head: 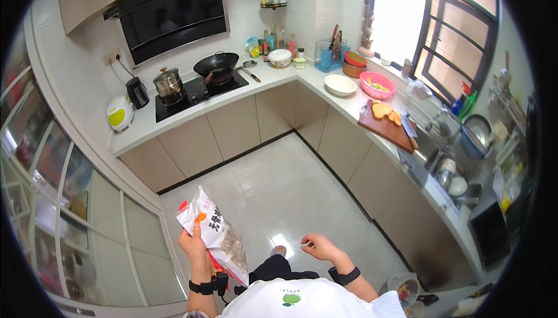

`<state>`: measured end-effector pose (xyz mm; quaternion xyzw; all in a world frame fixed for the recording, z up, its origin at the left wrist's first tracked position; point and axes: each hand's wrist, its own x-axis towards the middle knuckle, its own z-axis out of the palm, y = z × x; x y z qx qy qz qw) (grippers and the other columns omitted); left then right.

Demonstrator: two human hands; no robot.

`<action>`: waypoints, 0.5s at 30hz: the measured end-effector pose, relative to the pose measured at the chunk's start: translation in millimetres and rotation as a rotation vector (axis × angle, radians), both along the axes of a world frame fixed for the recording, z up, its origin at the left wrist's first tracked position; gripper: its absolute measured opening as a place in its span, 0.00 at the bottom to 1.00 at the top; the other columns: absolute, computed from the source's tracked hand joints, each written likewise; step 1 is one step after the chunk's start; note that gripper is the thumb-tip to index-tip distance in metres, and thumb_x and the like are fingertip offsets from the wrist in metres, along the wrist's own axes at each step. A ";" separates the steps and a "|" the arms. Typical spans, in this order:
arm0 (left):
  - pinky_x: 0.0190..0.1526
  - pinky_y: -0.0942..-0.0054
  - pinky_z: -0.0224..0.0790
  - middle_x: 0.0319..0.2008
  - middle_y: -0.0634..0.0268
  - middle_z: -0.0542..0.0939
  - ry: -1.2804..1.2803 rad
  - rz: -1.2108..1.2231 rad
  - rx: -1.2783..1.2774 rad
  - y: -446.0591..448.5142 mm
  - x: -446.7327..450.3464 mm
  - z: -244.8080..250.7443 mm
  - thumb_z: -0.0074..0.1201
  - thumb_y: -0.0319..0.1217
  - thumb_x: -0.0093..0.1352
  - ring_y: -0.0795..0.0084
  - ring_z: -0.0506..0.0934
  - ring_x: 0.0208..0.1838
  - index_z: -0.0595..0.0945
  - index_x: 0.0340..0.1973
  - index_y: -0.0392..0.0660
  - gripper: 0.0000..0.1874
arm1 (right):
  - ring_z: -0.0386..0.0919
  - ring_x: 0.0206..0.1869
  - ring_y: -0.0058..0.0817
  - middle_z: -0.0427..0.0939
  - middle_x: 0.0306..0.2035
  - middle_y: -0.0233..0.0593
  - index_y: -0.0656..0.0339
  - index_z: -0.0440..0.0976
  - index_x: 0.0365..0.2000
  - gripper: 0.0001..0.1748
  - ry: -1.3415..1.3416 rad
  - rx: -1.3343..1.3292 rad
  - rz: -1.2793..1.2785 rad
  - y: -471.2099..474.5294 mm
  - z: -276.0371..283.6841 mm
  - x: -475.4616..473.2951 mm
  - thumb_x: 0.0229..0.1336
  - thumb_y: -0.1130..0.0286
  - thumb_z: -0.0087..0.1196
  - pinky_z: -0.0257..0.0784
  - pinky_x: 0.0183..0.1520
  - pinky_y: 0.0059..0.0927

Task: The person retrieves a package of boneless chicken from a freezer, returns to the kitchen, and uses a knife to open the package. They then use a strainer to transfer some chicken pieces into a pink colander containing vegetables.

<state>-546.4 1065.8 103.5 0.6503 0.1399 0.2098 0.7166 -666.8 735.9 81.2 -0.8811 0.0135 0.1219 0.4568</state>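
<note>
My left hand (194,245) grips a white plastic food bag (220,235) by its upper edge. The bag bears dark printed writing, and a see-through part shows brownish contents; red and orange bits stand out at its top. It hangs over the grey tiled floor (244,200), left of my body. Nothing is in my right hand (320,247), which is held over the floor with loosely curled fingers, thumb a little apart. Each wrist wears a black strap. One shoe (279,251) shows below, between the hands.
Ahead, a pot (168,83) and a black wok (216,66) stand on the cooktop (200,93). Along the right counter are a white bowl (340,85), a pink basin (377,86) and a wooden cutting board (386,127) with sliced orange food and a knife (408,126). Glass-panelled doors (109,231) line the left.
</note>
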 end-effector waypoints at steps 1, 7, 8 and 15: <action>0.37 0.78 0.70 0.34 0.61 0.81 0.010 -0.015 -0.004 -10.7 26.9 2.2 0.54 0.24 0.65 0.77 0.77 0.34 0.79 0.38 0.29 0.09 | 0.77 0.38 0.41 0.78 0.36 0.48 0.64 0.74 0.37 0.13 0.059 -0.040 -0.010 -10.4 3.3 26.4 0.53 0.67 0.54 0.73 0.41 0.36; 0.40 0.76 0.69 0.36 0.61 0.81 0.075 -0.128 0.003 -108.6 179.9 25.7 0.55 0.25 0.65 0.76 0.76 0.36 0.79 0.38 0.31 0.09 | 0.75 0.43 0.45 0.75 0.42 0.50 0.63 0.71 0.42 0.17 -0.090 -0.010 0.144 -56.1 29.2 193.6 0.54 0.66 0.54 0.71 0.45 0.39; 0.42 0.76 0.69 0.37 0.62 0.80 0.039 -0.176 0.005 -130.2 206.2 27.7 0.54 0.26 0.66 0.77 0.76 0.37 0.79 0.39 0.31 0.10 | 0.74 0.44 0.46 0.74 0.44 0.50 0.63 0.70 0.44 0.18 -0.119 -0.009 0.149 -67.6 29.1 219.2 0.54 0.66 0.54 0.70 0.46 0.39; 0.41 0.77 0.68 0.36 0.61 0.81 -0.053 -0.393 -0.173 -301.7 390.6 38.0 0.53 0.25 0.66 0.78 0.76 0.36 0.79 0.40 0.29 0.11 | 0.59 0.61 0.54 0.54 0.61 0.61 0.66 0.50 0.61 0.41 -0.234 0.031 0.134 -161.9 -12.1 389.2 0.54 0.59 0.57 0.60 0.61 0.40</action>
